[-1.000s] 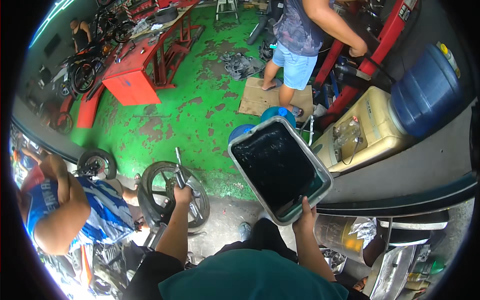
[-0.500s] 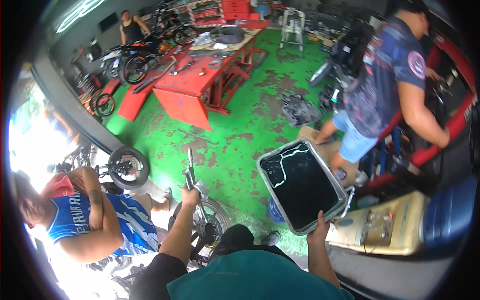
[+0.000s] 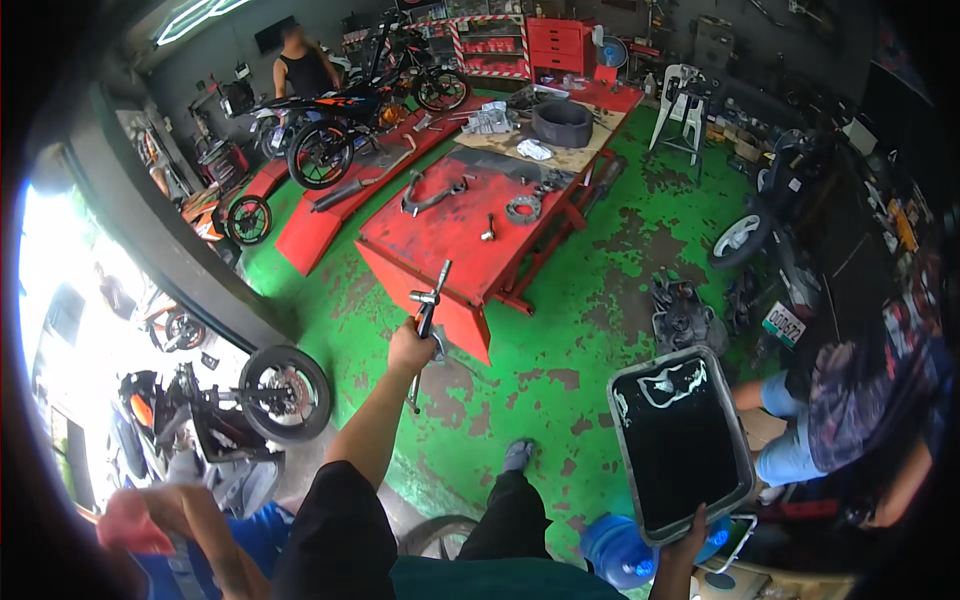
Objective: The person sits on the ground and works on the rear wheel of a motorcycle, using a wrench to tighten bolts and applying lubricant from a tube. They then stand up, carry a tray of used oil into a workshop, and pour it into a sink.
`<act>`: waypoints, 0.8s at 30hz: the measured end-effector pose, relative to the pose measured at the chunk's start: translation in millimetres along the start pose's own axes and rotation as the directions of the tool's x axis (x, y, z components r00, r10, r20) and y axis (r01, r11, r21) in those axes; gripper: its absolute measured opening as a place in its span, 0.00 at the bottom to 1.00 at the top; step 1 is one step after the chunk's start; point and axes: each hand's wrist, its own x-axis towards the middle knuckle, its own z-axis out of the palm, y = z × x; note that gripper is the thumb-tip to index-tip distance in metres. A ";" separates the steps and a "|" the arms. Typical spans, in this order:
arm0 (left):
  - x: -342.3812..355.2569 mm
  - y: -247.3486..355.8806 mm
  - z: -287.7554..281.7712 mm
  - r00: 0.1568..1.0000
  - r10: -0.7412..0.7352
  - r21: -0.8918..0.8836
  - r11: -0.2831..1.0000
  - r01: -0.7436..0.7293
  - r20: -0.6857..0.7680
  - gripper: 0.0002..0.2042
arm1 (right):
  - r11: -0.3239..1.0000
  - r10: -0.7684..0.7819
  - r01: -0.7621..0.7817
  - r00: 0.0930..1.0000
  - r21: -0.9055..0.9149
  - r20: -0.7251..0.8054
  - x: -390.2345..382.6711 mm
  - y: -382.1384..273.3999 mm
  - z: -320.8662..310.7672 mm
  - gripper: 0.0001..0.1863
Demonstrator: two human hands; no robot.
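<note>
My left hand (image 3: 412, 347) is closed around a few metal hand tools (image 3: 428, 300), held out in front of the red lift table. One has a crosswise head, and a thin rod sticks out below my fist; their exact kinds are hard to make out. On the right, my right hand (image 3: 686, 545) grips the near rim of a grey rectangular tray (image 3: 622, 455). Dark, glossy liquid fills it and mirrors bright streaks of light. The tray hangs above the floor, its long side pointing away from me.
Ahead stands the red lift table (image 3: 400, 240) with loose parts on it. A motorcycle wheel (image 3: 287, 393) is at left, above a seated person (image 3: 210, 545). Blue water jugs (image 3: 618, 550) sit below the tray. Another person (image 3: 850, 420) stands close by it. Black parts (image 3: 685, 315) lie on the green floor.
I have stepped forward toward the red table, carrying the tools and the tray. The seated person and the person at right now show lower in the picture.
</note>
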 end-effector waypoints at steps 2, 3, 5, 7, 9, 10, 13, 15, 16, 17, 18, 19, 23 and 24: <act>81.1 4.5 6.1 0.999 0.006 0.120 0.993 -0.011 0.037 0.20 | 1.000 0.022 -0.022 0.998 0.000 -0.059 26.5 22.4 39.9 0.36; 109.9 23.8 7.0 0.998 -0.011 0.152 0.988 0.000 0.069 0.21 | 1.000 0.022 -0.022 0.997 0.007 -0.081 34.9 27.2 62.4 0.36; 178.0 36.8 19.9 0.997 0.019 0.235 0.971 -0.037 0.081 0.22 | 0.999 0.021 -0.018 0.996 0.037 -0.086 47.5 29.8 118.2 0.36; 240.2 42.5 38.3 0.991 0.002 0.344 0.938 -0.050 0.137 0.23 | 0.998 0.014 -0.007 0.994 0.067 -0.109 64.6 35.5 161.8 0.36; 287.7 54.6 59.6 0.989 -0.019 0.382 0.924 -0.040 0.150 0.23 | 0.998 0.014 -0.005 0.988 0.059 -0.157 83.0 43.2 191.2 0.36; 308.7 59.4 68.7 0.987 -0.033 0.401 0.916 -0.032 0.155 0.23 | 0.999 0.020 -0.012 0.983 0.045 -0.182 96.0 47.4 202.0 0.36; 360.3 60.6 101.3 0.984 -0.044 0.408 0.912 -0.031 0.172 0.23 | 1.000 0.002 -0.003 0.984 -0.008 -0.176 117.2 51.2 226.9 0.36; 386.3 66.8 125.4 0.984 -0.059 0.418 0.908 -0.018 0.169 0.23 | 1.000 -0.009 0.005 0.988 -0.029 -0.153 126.9 49.7 254.8 0.36; 396.1 69.6 135.8 0.984 -0.059 0.426 0.904 -0.018 0.166 0.23 | 0.999 -0.010 0.004 0.987 -0.037 -0.163 130.0 49.3 265.9 0.36; 404.8 71.1 144.3 0.985 -0.057 0.436 0.900 -0.020 0.161 0.23 | 0.999 -0.011 0.004 0.985 -0.041 -0.171 131.6 48.8 275.2 0.36; 413.0 69.7 152.2 0.984 -0.053 0.431 0.902 -0.026 0.170 0.23 | 0.999 -0.010 0.002 0.984 -0.046 -0.178 133.0 48.7 283.1 0.36; 420.0 67.2 158.3 0.983 -0.051 0.427 0.904 -0.030 0.178 0.24 | 0.999 0.002 -0.011 0.983 -0.046 -0.182 134.2 49.0 290.2 0.35; 429.3 69.7 171.8 0.964 -0.040 0.405 0.912 -0.073 0.263 0.31 | 0.999 0.013 -0.023 0.977 -0.046 -0.212 135.5 47.5 305.0 0.35; 429.2 69.9 173.3 0.962 -0.022 0.416 0.904 -0.097 0.273 0.34 | 0.999 0.012 -0.022 0.976 -0.044 -0.219 135.7 48.1 307.3 0.34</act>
